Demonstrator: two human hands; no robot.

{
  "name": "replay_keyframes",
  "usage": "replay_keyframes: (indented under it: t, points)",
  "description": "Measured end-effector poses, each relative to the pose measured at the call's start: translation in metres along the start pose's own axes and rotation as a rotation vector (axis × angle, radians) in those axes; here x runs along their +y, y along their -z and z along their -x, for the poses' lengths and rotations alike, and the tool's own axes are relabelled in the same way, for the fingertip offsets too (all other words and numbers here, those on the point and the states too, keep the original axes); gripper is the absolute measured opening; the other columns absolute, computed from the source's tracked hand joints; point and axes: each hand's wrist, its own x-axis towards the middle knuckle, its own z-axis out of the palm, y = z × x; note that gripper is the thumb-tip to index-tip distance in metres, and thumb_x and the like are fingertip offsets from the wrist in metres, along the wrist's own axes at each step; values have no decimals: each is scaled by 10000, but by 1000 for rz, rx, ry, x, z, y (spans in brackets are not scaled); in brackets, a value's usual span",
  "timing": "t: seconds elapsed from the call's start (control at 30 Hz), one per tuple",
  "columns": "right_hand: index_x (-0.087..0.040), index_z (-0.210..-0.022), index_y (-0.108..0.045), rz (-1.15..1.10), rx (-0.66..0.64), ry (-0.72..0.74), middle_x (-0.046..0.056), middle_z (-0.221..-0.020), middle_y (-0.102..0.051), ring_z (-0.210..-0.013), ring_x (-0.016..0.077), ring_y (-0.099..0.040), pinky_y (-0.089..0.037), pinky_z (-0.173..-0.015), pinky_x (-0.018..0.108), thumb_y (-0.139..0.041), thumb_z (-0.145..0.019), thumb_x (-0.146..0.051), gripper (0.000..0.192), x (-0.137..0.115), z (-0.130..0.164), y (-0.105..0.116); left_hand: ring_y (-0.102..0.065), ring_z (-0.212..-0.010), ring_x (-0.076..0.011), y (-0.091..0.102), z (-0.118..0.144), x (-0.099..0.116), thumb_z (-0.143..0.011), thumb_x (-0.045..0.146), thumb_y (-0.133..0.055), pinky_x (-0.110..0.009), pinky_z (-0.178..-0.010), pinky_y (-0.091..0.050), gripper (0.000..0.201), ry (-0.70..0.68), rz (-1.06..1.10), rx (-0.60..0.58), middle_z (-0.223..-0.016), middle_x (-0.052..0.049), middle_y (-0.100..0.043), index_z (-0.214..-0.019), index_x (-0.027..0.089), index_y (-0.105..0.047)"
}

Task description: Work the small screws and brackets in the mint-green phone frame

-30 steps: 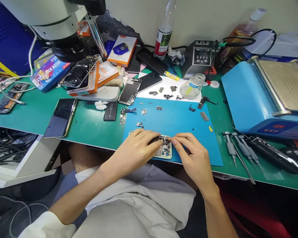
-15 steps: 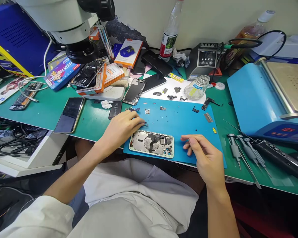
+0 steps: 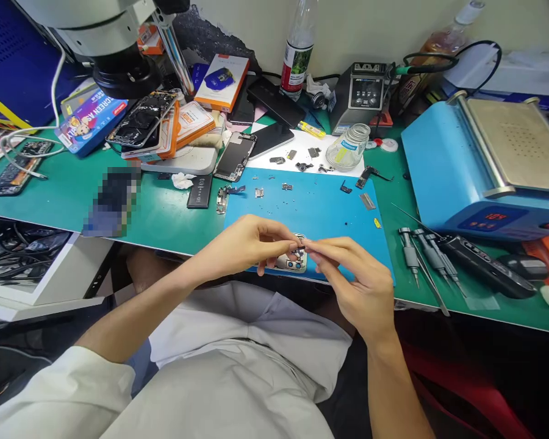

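Note:
My left hand [image 3: 249, 245] and my right hand [image 3: 354, 277] meet fingertip to fingertip just above the near edge of the blue mat [image 3: 320, 210]. Between them they pinch a small dark part [image 3: 301, 248]. Right under the fingertips lies an opened phone housing [image 3: 293, 263], mostly hidden by my left hand, with only its camera end showing. Several tiny screws and small parts [image 3: 274, 190] are scattered over the far half of the mat.
Screwdrivers [image 3: 416, 259] and a black tool [image 3: 482, 268] lie right of the mat, in front of a blue heating machine [image 3: 466, 177]. A glass jar [image 3: 348, 149], soldering station [image 3: 363, 97], bottle [image 3: 296, 58], microscope [image 3: 119, 55] and stacked phones and boxes [image 3: 165, 128] crowd the back.
My left hand came back from the mat's left side, where it reached half a second ago. My right hand rose off the mat to meet it over the housing, and the part is now between the fingertips.

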Motion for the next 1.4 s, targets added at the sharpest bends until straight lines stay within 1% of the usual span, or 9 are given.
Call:
replay_keyframes:
  t: [0.07,0.23,0.37,0.53,0.67,0.77,0.83,1.13,1.4]
  points:
    - [-335,-1144,-883,-13,9,-22,18,-1050,-841,-879,177,-782,-659,-749,313,-774,-1066,-268,150,2,0,2,-657,-640,-120,-1,-1,2,-1050,455,-736,-218,-532,-561,286,-3,-10,-16,-913,-36,-830,-1078,207,-877]
    - [-283,-1288,-827,-62,-24,-111,27,-1006,-827,-687,143,-721,-583,-561,276,-759,-1079,-328,224,7,1,3,-725,-759,-156,-3,-2,3,-1055,456,-704,-231,-600,-543,288,-16,-89,-51,-968,-33,-856,-1098,229,-877]
    - [-289,-1030,-890,-60,-64,-103,38,-981,-830,-825,179,-756,-602,-657,292,-798,-1041,-300,94,7,2,6,-792,-913,-186,-3,-4,-1,-1069,446,-687,-255,-759,-577,278,-57,-174,-58,-1040,-22,-877,-1097,246,-878]
    - [-260,-1024,-850,-37,-68,-146,27,-941,-794,-673,141,-674,-547,-574,281,-764,-1066,-341,125,10,1,7,-799,-860,-168,-2,-5,3,-1122,480,-629,-248,-718,-549,329,-112,-272,-49,-998,9,-884,-1109,265,-878]
    - [-246,-1015,-831,38,-70,-174,32,-954,-781,-675,137,-644,-529,-600,288,-712,-1093,-354,178,18,-10,6,-736,-757,-166,-1,3,-1,-1165,400,-558,-281,-663,-496,350,-175,-428,129,-948,-6,-866,-1085,243,-860]
    - [-253,-1002,-843,91,-131,-158,47,-1015,-800,-840,180,-714,-547,-679,301,-720,-1085,-359,183,23,-20,5,-729,-884,-205,-2,12,-15,-1154,313,-594,-320,-753,-506,250,-264,-577,286,-1034,-35,-852,-1104,228,-824]
    - [-254,-1019,-846,112,-186,-138,57,-1069,-804,-923,198,-741,-553,-699,307,-697,-1096,-361,199,26,-25,4,-718,-964,-224,-5,18,-27,-1158,306,-619,-349,-836,-525,203,-344,-668,323,-1098,-43,-842,-1136,231,-807]
    - [-262,-1056,-820,229,-427,-38,42,-1115,-753,-933,187,-735,-562,-834,335,-611,-1139,-317,231,27,-40,5,-710,-1029,-231,-17,21,-52,-1199,257,-554,-381,-911,-521,236,-653,-972,293,-1244,-69,-832,-1272,215,-774]
    - [-264,-1121,-830,239,-448,2,57,-1178,-721,-929,178,-730,-550,-831,327,-602,-1151,-304,234,32,-39,3,-697,-1032,-235,-16,18,-54,-1167,169,-582,-381,-885,-533,264,-680,-1093,251,-1264,-60,-808,-1330,256,-770]
